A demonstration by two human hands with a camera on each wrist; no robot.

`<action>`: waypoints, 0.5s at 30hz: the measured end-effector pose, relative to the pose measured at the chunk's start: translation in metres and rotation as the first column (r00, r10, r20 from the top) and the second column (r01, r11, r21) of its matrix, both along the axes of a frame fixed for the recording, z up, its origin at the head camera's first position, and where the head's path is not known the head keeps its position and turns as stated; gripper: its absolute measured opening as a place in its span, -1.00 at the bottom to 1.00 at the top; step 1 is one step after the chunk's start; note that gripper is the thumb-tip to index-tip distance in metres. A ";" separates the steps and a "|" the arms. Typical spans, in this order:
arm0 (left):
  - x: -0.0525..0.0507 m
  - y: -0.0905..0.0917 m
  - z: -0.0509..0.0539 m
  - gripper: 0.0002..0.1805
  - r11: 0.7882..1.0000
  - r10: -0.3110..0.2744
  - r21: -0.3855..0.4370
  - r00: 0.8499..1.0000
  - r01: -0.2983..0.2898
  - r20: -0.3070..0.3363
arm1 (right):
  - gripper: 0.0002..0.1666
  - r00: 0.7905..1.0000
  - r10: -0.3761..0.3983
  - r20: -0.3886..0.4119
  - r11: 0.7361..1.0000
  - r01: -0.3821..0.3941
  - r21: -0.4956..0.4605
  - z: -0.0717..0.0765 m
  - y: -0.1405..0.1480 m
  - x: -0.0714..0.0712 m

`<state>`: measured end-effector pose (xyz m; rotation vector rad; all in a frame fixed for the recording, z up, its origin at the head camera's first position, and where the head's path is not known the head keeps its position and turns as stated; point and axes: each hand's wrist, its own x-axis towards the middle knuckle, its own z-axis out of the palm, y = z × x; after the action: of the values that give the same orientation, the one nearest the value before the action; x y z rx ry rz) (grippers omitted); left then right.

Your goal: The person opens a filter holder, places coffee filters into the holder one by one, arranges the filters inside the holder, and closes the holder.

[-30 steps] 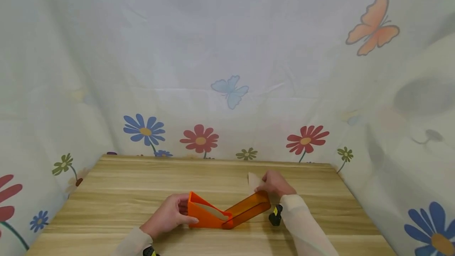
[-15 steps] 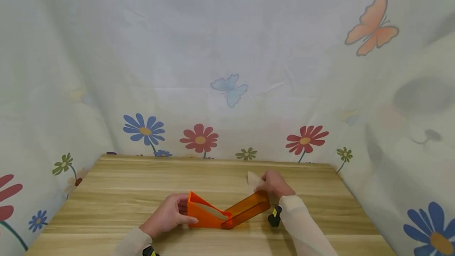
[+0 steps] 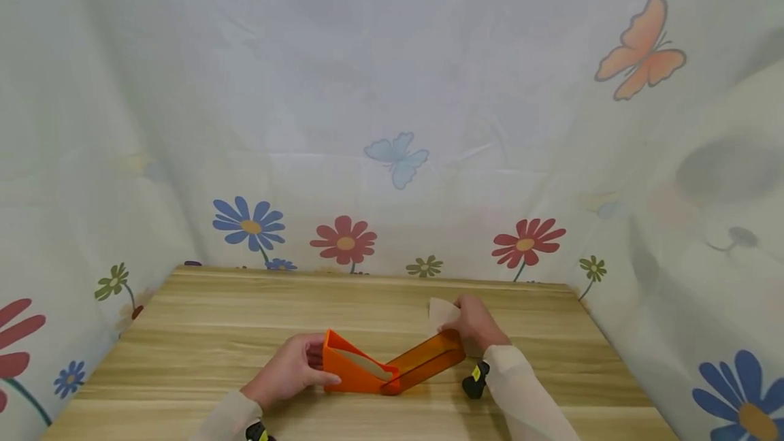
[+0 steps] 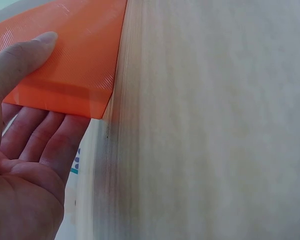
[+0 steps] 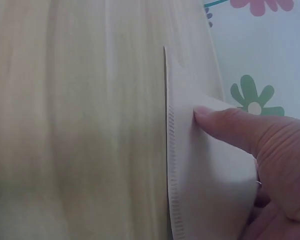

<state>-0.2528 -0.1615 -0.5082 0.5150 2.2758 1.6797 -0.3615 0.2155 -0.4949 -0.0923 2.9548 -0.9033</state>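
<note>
An orange filter box (image 3: 349, 374) stands on the table in the head view, its translucent amber lid (image 3: 425, 361) swung out to the right. Pale paper filters (image 3: 366, 362) show inside it. My left hand (image 3: 288, 371) holds the box's left end; in the left wrist view the thumb lies along the ribbed orange face (image 4: 82, 55) and the other fingers pass behind. Beyond the lid, my right hand (image 3: 476, 322) pinches a coffee filter paper (image 3: 439, 313). Its crimped seam shows in the right wrist view, with the thumb pressed on the paper (image 5: 205, 180).
The wooden table (image 3: 257, 305) extends around both hands. Behind it and at the sides hangs a pale cloth (image 3: 429, 209) printed with flowers and butterflies. A small black device (image 3: 475, 381) sits at the right wrist.
The right hand and its filter paper have shifted only very slightly. The left hand, box and lid stay where they were.
</note>
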 end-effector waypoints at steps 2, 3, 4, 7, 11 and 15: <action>0.000 -0.001 0.001 -0.42 1.000 0.001 0.000 1.000 -0.001 0.001 | -0.49 1.000 -0.001 -0.012 1.000 0.001 -0.017 0.000 0.000 0.002; 0.001 -0.001 0.001 -0.42 1.000 0.001 -0.001 1.000 -0.001 0.000 | -0.52 1.000 0.002 -0.017 1.000 -0.002 -0.026 0.001 0.000 0.004; 0.001 -0.001 0.001 -0.42 1.000 -0.001 -0.002 1.000 0.001 -0.001 | -0.56 1.000 0.004 -0.021 0.999 -0.005 -0.042 0.001 0.000 0.006; 0.000 -0.001 0.001 -0.43 1.000 -0.004 -0.004 1.000 0.004 -0.002 | -0.71 0.999 0.012 -0.048 0.999 -0.015 -0.051 0.004 0.001 0.010; 0.000 0.000 0.001 -0.43 1.000 -0.004 -0.008 1.000 0.004 -0.003 | -0.78 0.997 0.024 -0.068 0.999 -0.027 -0.046 0.009 0.005 0.015; 0.001 0.000 0.001 -0.43 1.000 -0.001 -0.007 1.000 0.001 -0.007 | -0.70 0.998 0.033 -0.059 0.995 -0.038 -0.093 0.016 0.009 0.019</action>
<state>-0.2523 -0.1611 -0.5068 0.5209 2.2855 1.6716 -0.3422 0.2242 -0.4787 -0.1766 2.9515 -1.0523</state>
